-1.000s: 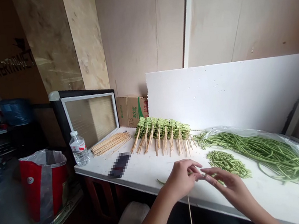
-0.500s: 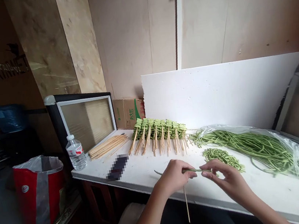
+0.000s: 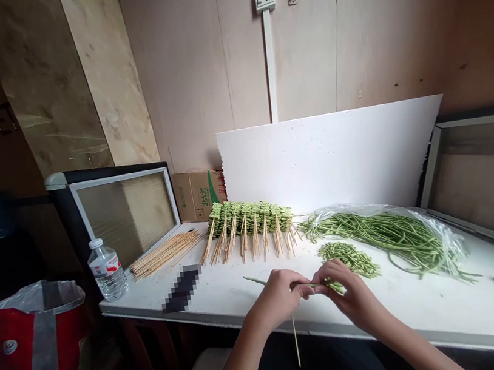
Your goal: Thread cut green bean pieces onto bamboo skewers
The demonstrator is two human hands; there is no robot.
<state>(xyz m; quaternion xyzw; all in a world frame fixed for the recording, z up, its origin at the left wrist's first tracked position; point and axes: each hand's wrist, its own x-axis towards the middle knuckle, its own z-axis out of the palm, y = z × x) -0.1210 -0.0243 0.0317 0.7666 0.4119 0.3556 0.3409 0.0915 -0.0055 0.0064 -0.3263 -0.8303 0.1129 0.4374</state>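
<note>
My left hand [image 3: 277,296] is closed around a green long bean [image 3: 254,280], whose tail sticks out to the left. Below the same hand a thin bamboo skewer [image 3: 297,342] hangs down past the table edge. My right hand [image 3: 344,286] pinches the bean close beside the left fingertips; the fingers hide the exact grip and where skewer and bean meet. Just behind the right hand lies a heap of short cut bean pieces [image 3: 354,260]. Farther back, rows of skewered beans [image 3: 251,216] are stacked with their sticks pointing toward me.
Whole long beans [image 3: 387,236] lie on a clear plastic bag at right. Loose skewers [image 3: 165,254], a blurred dark object [image 3: 182,289] and a water bottle [image 3: 108,272] are on the left of the white table [image 3: 230,297]. A red bag [image 3: 20,357] stands at lower left.
My right hand has moved left along the bean, so the two hands' fingertips now nearly meet. The camera view has turned slightly to the right.
</note>
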